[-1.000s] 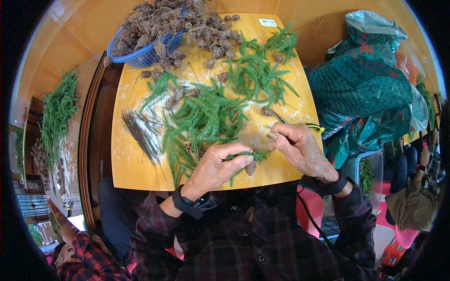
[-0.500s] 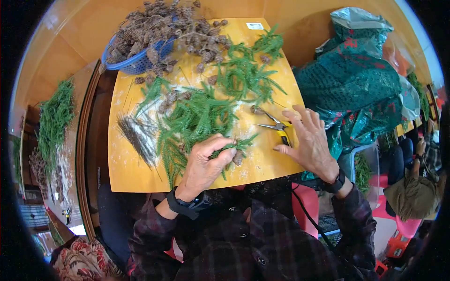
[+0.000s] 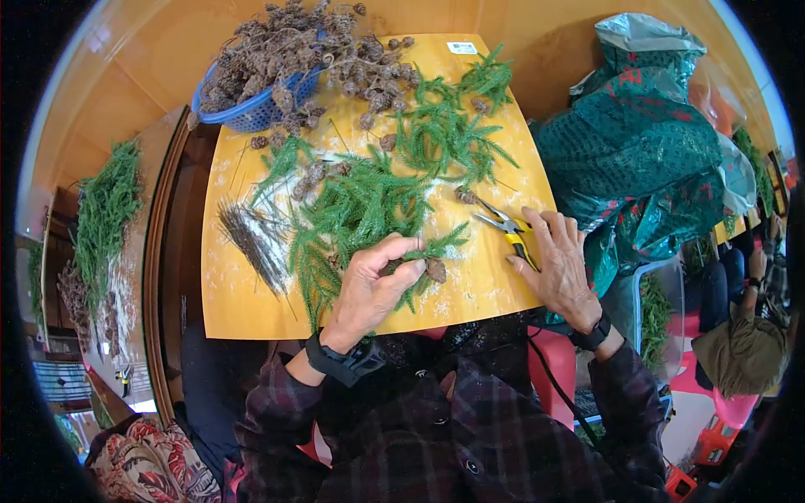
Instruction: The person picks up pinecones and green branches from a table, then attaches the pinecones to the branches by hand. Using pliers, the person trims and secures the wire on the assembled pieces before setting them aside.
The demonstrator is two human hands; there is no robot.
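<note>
My left hand (image 3: 376, 281) clamps a sprig (image 3: 443, 245), a cone (image 3: 436, 270) beside it, near the front of the surface (image 3: 490, 289). A printed label (image 3: 462, 48) sits beyond. Apart, my right hand (image 3: 558, 268) spreads around pliers (image 3: 506, 224). Red characters mark the bag (image 3: 646, 138).

Right fingers (image 3: 555, 233) now at the pliers (image 3: 509, 227)

shirt (image 3: 402, 457): dark plaid, purplish | sleeves (image 3: 281, 423): long | buttons (image 3: 472, 466): round | left wristband (image 3: 334, 362): black, bulky | right wristband (image 3: 594, 333): black
</note>
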